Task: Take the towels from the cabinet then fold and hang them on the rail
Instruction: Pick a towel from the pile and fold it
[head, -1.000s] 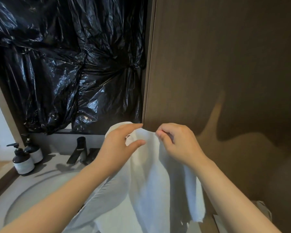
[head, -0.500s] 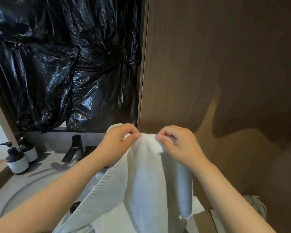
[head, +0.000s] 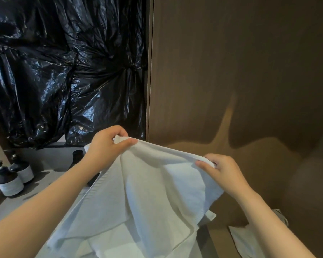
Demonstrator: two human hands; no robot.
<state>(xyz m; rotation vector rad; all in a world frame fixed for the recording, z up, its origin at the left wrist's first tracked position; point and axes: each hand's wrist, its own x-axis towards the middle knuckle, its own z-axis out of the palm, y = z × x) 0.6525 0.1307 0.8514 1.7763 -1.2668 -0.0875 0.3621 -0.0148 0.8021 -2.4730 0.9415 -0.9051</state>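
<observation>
A soft white terry towel [head: 157,192] hangs in loose folds above the counter, its top edge stretched between the left hand [head: 105,147] and right hand [head: 223,171], both pinching it. Two dark pump bottles [head: 9,180] stand at left.

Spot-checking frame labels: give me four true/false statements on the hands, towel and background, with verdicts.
1. Both the left hand and the right hand pinch the white towel at its top edge. True.
2. The towel hangs on a rail. False: it is held up between the hands, and no rail shows.
3. Two pump bottles stand at far left. True.
4. White plastic covers the wall at upper left. False: it is black plastic sheeting.
</observation>
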